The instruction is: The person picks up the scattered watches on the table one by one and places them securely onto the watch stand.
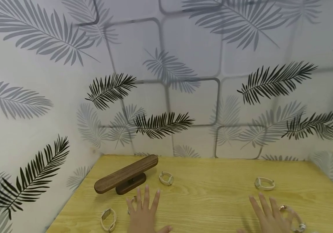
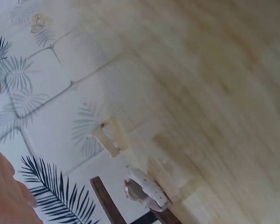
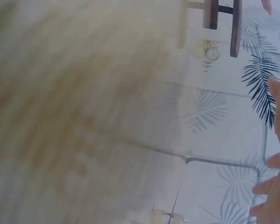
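Observation:
My left hand (image 1: 143, 215) hovers over the front left of the table with its fingers spread and straight, holding nothing. Partly hidden behind its fingers is a wristwatch (image 1: 129, 208); another pale-strapped wristwatch (image 1: 108, 220) lies to its left. Beyond the fingertips stands a dark wooden T-bar display stand (image 1: 127, 174), with a watch (image 1: 166, 178) at its right. My right hand (image 1: 271, 216), also spread and holding nothing, is at the front right. It overlaps a bracelet-like watch (image 1: 301, 226), and a cream-strapped watch (image 1: 264, 183) lies beyond its fingertips.
The yellow wood-grain table (image 1: 210, 194) meets a leaf-patterned wall covering (image 1: 192, 142) at its back edge. More of that covering (image 1: 38, 129) rises along the left side. In the right wrist view, the stand (image 3: 235, 32) appears at the top.

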Demonstrator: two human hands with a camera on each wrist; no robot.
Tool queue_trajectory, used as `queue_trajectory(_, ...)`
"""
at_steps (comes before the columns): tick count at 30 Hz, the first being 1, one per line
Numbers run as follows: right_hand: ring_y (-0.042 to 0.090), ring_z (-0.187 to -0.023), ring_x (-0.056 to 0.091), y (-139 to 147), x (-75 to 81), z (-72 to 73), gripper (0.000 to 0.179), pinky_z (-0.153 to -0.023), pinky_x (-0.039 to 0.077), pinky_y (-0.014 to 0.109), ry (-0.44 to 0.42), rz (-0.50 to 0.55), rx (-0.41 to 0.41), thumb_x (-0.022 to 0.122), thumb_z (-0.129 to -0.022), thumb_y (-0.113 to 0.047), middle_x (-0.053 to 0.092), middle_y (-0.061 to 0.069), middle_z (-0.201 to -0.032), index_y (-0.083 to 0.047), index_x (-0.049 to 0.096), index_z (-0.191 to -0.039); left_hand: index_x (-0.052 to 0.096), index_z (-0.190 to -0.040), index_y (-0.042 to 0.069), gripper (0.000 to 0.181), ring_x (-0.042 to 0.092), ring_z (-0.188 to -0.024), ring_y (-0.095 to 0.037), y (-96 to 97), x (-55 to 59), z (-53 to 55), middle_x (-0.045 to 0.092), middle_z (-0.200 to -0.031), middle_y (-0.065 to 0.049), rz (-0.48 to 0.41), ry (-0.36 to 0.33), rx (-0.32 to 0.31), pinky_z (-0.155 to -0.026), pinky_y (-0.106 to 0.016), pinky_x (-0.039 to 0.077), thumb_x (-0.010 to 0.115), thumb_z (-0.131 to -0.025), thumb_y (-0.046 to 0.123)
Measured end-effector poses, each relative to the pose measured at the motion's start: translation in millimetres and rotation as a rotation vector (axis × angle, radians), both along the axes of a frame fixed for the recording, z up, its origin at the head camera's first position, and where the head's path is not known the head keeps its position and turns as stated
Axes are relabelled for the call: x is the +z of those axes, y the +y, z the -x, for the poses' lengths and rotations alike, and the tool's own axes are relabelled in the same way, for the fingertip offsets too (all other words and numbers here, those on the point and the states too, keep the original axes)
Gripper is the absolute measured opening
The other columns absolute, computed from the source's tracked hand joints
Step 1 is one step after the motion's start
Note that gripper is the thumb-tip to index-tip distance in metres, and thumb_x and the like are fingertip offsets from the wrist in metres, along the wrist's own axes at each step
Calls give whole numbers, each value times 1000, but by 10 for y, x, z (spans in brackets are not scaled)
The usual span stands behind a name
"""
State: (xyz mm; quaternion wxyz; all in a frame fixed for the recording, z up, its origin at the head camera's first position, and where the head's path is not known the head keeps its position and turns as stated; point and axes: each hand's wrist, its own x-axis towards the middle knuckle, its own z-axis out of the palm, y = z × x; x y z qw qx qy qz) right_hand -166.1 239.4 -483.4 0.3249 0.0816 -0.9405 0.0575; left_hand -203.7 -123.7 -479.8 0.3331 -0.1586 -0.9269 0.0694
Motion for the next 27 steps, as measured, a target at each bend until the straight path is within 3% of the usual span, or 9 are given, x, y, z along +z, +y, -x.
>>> queue_trajectory(3,53,-129,23,-58,124,26,100,-91,5,83,-239,89,8,65,-69,-66,37,23,-142,-20,21,-146,-11,-149,23,120,-30,-136,-31,-76,17,12,-29,-150,-9,-91,-21,-32,-85,-73,38,55,-66,79)
queue_trajectory(5,50,-123,33,-103,176,70,93,-88,12,84,-292,131,26,68,-69,-61,39,24,-139,-14,31,-141,-8,-150,24,116,-30,-136,-29,-147,17,19,-29,-150,-6,-138,-46,-51,-85,-75,35,59,-68,74)
queue_trajectory(7,51,-120,37,-163,199,117,88,-85,20,83,-294,180,55,70,-70,-57,42,26,-136,-9,38,-136,-9,-149,27,114,-32,-136,-28,-231,19,22,-29,-150,-6,-192,-104,-62,-87,-78,30,63,-71,68)
queue_trajectory(9,51,-115,43,-231,207,156,84,-81,30,80,-270,207,79,72,-70,-54,46,25,-132,-6,43,-132,-9,-149,28,112,-26,-137,-38,-320,47,14,-20,-153,-15,-250,-175,-61,-88,-80,25,66,-73,61)
queue_trajectory(13,53,-105,52,-360,191,229,79,-72,41,72,-229,273,142,74,-72,-46,52,28,-126,0,47,-130,-1,-151,24,103,3,-136,-55,-486,156,-8,8,-152,-29,-346,-298,-49,-90,-83,15,64,-77,56)
queue_trajectory(15,52,-103,53,-422,175,267,77,-71,44,70,-214,310,167,75,-73,-44,53,29,-125,1,47,-129,0,-151,23,101,11,-133,-58,-553,208,-12,14,-150,-30,-378,-337,-31,-92,-82,12,62,-79,58)
queue_trajectory(20,52,-109,51,-585,120,385,72,-79,44,67,-214,421,256,75,-76,-36,51,30,-128,3,46,-130,19,-148,9,95,22,-129,-60,-699,260,41,24,-145,-33,-347,-295,53,-94,-77,24,63,-78,57)
queue_trajectory(22,53,-117,44,-660,115,426,70,-86,40,68,-311,536,307,71,-81,-32,44,30,-134,4,41,-134,29,-142,2,90,24,-127,-60,-755,260,77,27,-143,-35,-339,-264,82,-92,-76,27,66,-78,53)
queue_trajectory(27,53,-129,29,-871,117,512,71,-97,27,71,-569,836,358,60,-90,-29,26,28,-147,2,24,-144,29,-141,-4,88,22,-127,-61,-882,283,133,25,-142,-38,-389,-283,126,-92,-75,28,64,-81,50)
